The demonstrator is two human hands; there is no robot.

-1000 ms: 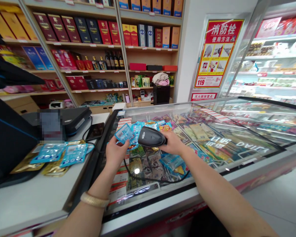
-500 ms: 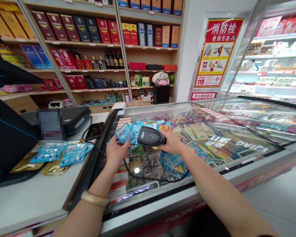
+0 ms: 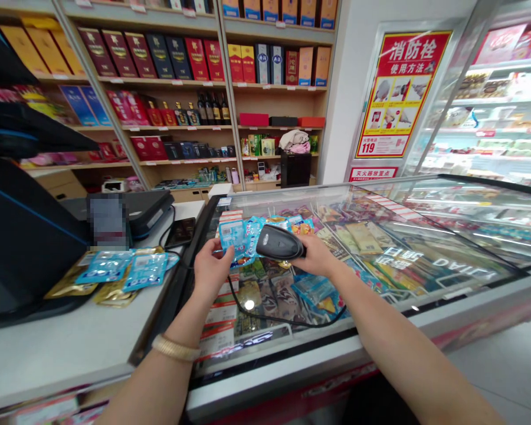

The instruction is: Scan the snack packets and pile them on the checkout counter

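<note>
My left hand (image 3: 211,268) pinches a small blue packet (image 3: 231,234) by its lower edge and holds it upright above the glass freezer lid (image 3: 380,248). My right hand (image 3: 317,255) grips a black corded barcode scanner (image 3: 278,243), whose head points left at the packet from a few centimetres away. The scanner's black cable (image 3: 274,319) loops down over the glass. More blue packets (image 3: 252,233) lie on the lid just behind the held one. A gold bracelet is on my left wrist.
On the white counter (image 3: 62,348) at the left lie several blue and gold packets (image 3: 124,271), beside a black register screen (image 3: 22,236) and a dark phone (image 3: 181,231). Shelves of boxed goods (image 3: 159,59) fill the back wall. A chilled display case (image 3: 491,106) stands at the right.
The blue packet in my left hand has turned more upright and square to the scanner. Both hands stay close together; the whole view has shifted slightly right.
</note>
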